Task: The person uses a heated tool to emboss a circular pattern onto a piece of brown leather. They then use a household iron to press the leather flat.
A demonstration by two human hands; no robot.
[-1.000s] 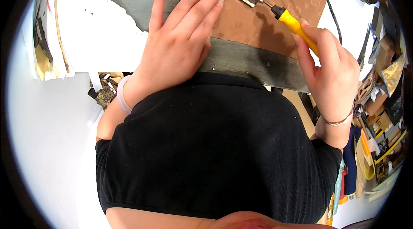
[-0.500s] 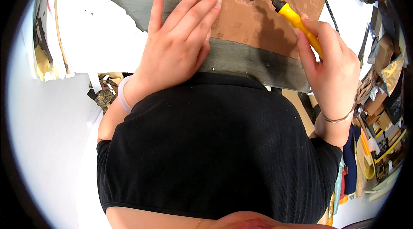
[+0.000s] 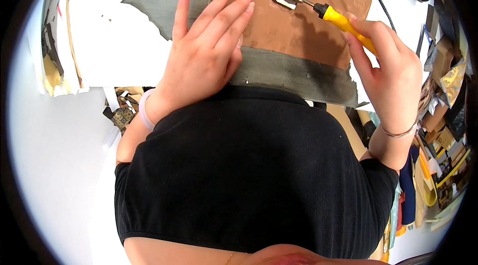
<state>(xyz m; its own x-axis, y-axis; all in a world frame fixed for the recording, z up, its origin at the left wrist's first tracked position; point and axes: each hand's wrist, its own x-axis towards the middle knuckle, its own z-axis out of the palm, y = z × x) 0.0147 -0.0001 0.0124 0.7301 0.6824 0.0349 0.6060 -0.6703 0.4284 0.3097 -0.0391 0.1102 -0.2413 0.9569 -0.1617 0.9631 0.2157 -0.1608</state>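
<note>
We judged the work under way, what was left unclear. At two o'clock our right hand [image 3: 391, 73], grip narrow, held one yellow-handled metal tool [image 3: 341, 19] with an arrow-shaped head; at eleven our left hand [image 3: 205, 53], grip empty, spread palm-down. Beyond ran one dark grey, ragged-edged sheet [image 3: 279, 70]; toward twelve, one brown patterned sheet [image 3: 271, 28] already lay flat over it, beneath the head.

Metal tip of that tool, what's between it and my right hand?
In the head view: thin metal shaft, black collar, then the front of the yellow handle your right hand holds.
</note>
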